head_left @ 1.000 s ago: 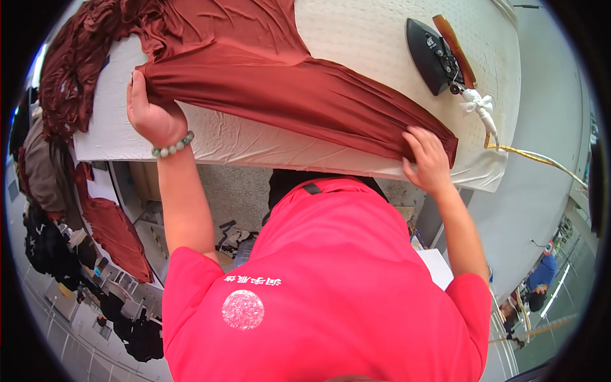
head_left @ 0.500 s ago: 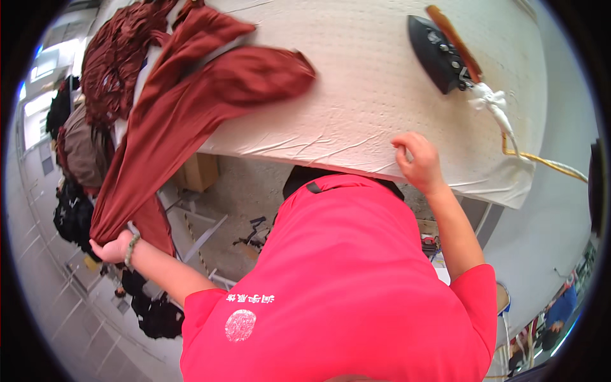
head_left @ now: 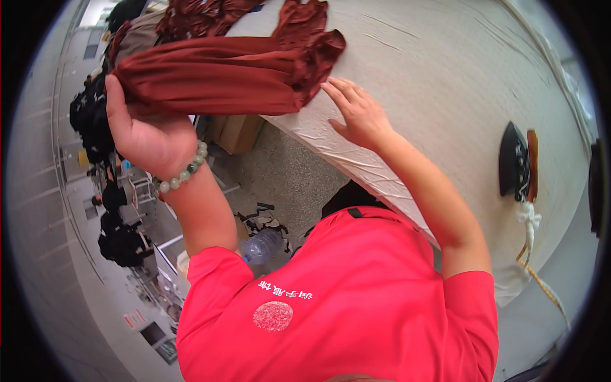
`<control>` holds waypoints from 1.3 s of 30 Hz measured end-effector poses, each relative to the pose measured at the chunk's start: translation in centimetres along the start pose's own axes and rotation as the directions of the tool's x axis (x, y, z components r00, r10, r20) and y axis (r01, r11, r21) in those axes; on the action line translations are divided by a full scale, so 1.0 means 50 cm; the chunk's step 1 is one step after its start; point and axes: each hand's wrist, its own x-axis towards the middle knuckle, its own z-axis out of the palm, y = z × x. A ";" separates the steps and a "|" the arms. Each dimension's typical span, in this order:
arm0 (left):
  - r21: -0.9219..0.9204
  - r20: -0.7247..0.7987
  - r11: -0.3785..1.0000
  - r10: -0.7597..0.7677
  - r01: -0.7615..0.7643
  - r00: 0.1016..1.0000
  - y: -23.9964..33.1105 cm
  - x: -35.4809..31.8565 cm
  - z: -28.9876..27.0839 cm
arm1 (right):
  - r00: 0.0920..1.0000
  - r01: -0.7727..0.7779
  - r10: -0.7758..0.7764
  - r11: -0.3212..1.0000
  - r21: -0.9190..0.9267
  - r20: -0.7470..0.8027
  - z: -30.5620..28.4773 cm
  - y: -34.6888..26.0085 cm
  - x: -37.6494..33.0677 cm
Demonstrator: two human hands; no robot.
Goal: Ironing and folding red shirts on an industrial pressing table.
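The rust-red garment (head_left: pixel 216 75) is bunched into a long roll, one end clamped in the left hand (head_left: pixel 149 130), whose grip is closed around the cloth and holds it up off the near edge of the surface (head_left: pixel 445 83). The garment's other end droops onto the padded surface, gathered in loose folds, with a further flap of the same cloth lying just beyond it.

The right hand (head_left: pixel 358 113) lies just beside that drooping end, fingers spread apart and flat on the surface, holding nothing.

Judged from this, the pressing work is at an early point: the garment is crumpled and not yet spread flat, so laying it out, smoothing it and ironing all seem left to do. The black iron (head_left: pixel 514 159) rests untouched well away from the garment, at the far right of the surface, its cord (head_left: pixel 533 254) trailing off the edge. More rust-red cloth (head_left: pixel 191 16) is heaped just beyond the garment.
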 end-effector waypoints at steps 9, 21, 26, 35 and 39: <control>-0.238 0.222 0.966 0.156 -0.102 0.962 0.133 0.029 0.055 | 0.947 -0.205 0.153 0.964 0.168 0.281 0.035 -0.073 0.143; 0.442 -0.154 0.664 0.718 -0.603 0.679 0.278 0.187 -0.138 | 0.925 -0.377 0.372 0.869 0.319 0.079 -0.382 -0.034 -0.203; 0.725 0.678 -0.508 0.644 -0.465 0.355 0.312 0.301 -0.184 | 0.636 -0.740 0.616 0.316 0.593 0.466 -0.444 -0.083 -0.425; 0.481 0.645 0.872 -0.288 -0.085 0.708 -0.713 0.084 0.171 | -0.014 -0.393 0.991 -0.128 0.911 0.133 -0.381 0.051 -0.827; 0.569 0.633 0.809 -0.545 0.148 0.549 -0.881 0.035 0.210 | -0.294 -0.305 0.950 0.010 0.952 -0.105 -0.356 0.044 -0.806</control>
